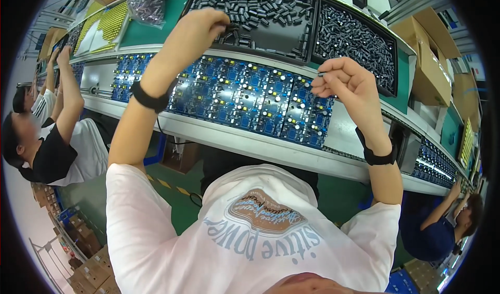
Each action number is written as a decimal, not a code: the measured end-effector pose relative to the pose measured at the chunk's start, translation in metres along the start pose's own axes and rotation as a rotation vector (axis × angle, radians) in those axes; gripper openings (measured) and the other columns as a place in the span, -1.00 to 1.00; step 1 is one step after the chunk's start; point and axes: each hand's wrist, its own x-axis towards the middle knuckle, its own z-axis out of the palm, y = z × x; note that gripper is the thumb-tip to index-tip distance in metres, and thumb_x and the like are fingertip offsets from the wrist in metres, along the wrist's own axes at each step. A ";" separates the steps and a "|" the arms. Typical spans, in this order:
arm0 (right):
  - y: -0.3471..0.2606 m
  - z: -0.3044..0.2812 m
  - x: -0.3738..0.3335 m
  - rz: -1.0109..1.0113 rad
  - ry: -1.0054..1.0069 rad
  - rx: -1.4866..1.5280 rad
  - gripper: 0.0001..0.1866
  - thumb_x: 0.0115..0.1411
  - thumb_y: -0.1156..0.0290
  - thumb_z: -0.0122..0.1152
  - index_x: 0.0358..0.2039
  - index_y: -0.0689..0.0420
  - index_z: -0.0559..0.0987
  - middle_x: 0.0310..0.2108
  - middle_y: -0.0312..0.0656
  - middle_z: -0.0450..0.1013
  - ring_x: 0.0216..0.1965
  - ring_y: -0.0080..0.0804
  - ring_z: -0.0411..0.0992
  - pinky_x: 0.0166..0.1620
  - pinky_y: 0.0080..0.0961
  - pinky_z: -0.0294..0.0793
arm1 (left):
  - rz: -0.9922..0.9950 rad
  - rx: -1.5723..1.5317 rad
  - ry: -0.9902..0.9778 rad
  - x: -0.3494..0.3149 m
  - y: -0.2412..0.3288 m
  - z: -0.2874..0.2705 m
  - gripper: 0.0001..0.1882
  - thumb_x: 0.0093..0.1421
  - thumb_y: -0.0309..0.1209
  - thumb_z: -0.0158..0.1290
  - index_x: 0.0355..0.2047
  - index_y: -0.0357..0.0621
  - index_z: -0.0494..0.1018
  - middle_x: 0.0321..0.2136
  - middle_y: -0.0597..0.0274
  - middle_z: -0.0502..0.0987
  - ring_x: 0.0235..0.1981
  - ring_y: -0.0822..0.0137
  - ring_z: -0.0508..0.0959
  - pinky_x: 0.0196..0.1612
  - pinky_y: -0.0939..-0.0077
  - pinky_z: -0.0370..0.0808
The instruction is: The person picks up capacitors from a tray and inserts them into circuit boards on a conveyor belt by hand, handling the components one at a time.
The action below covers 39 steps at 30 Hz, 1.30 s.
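My left hand is closed over the near left part of a black tray of dark cylindrical capacitors. Its fingertips are pressed together, and what they hold is too dark to make out. Above the right end of a row of blue circuit boards, my right hand pinches a small dark capacitor between thumb and fingers. The boards carry yellow blocks, white round parts and small dark parts. Both wrists wear black bands.
A second black tray of smaller capacitors stands at right, beside a cardboard box. A plastic bag of parts lies at back left. The conveyor's front rail runs before me. Co-workers sit at both sides.
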 end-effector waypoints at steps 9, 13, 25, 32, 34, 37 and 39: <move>0.009 0.012 0.000 -0.029 -0.010 -0.341 -0.89 0.38 0.53 0.20 -0.12 0.26 0.57 -0.32 -0.29 0.60 -0.32 -0.61 0.56 -0.19 -0.68 0.57 | 0.288 0.227 0.045 0.028 0.013 -0.005 -0.88 0.22 -0.56 0.21 -0.25 -0.35 0.57 -0.41 0.00 0.66 -0.41 0.14 0.68 -0.29 0.41 0.60; 0.016 0.020 -0.001 -0.184 -0.058 -0.819 -0.91 0.22 0.49 0.37 -0.25 0.12 0.66 -0.71 -0.37 0.23 -0.66 -0.61 0.12 -0.53 -0.55 0.13 | 0.018 -0.091 -0.048 0.023 0.042 -0.017 -0.86 0.18 -0.54 0.20 -0.26 -0.34 0.55 -0.33 -0.08 0.65 -0.37 0.01 0.66 -0.27 0.33 0.59; 0.030 0.024 0.000 -0.189 -0.084 -0.917 -0.89 0.14 0.44 0.36 -0.29 0.10 0.67 -0.79 -0.29 0.21 -0.74 -0.41 0.18 -0.54 -0.41 0.20 | -0.155 -0.774 -0.168 -0.040 0.062 0.005 -0.74 0.37 -0.46 0.16 0.04 -0.26 0.57 -0.19 0.26 0.64 -0.18 0.49 0.64 -0.07 0.61 0.58; 0.030 0.026 -0.001 -0.215 -0.081 -0.970 -0.90 0.15 0.43 0.36 -0.31 0.10 0.65 -0.78 -0.27 0.24 -0.73 -0.36 0.22 -0.54 -0.37 0.21 | -0.313 -1.148 -0.329 -0.053 0.077 0.012 -0.69 0.45 -0.29 0.08 0.01 -0.27 0.59 -0.34 0.34 0.64 -0.35 0.57 0.62 -0.24 0.70 0.58; 0.030 0.028 -0.001 -0.230 -0.070 -0.985 -0.91 0.15 0.43 0.36 -0.32 0.10 0.65 -0.78 -0.27 0.24 -0.73 -0.35 0.22 -0.54 -0.37 0.21 | -0.371 -1.180 -0.354 -0.055 0.079 0.012 -0.70 0.45 -0.30 0.07 0.02 -0.25 0.60 -0.34 0.34 0.64 -0.35 0.56 0.63 -0.24 0.69 0.58; 0.031 0.031 0.000 -0.217 -0.059 -0.986 -0.91 0.15 0.42 0.36 -0.32 0.09 0.64 -0.77 -0.27 0.24 -0.72 -0.34 0.22 -0.54 -0.36 0.20 | -0.447 -1.221 -0.375 -0.058 0.078 0.012 -0.69 0.46 -0.30 0.05 0.06 -0.22 0.59 -0.34 0.32 0.65 -0.35 0.56 0.63 -0.23 0.68 0.60; 0.031 0.031 0.000 -0.202 -0.078 -0.991 -0.90 0.15 0.42 0.37 -0.31 0.09 0.64 -0.77 -0.27 0.24 -0.72 -0.35 0.22 -0.54 -0.35 0.19 | -0.475 -1.335 -0.369 -0.061 0.075 0.013 -0.69 0.47 -0.33 0.04 0.08 -0.23 0.59 -0.33 0.31 0.65 -0.34 0.56 0.63 -0.20 0.68 0.60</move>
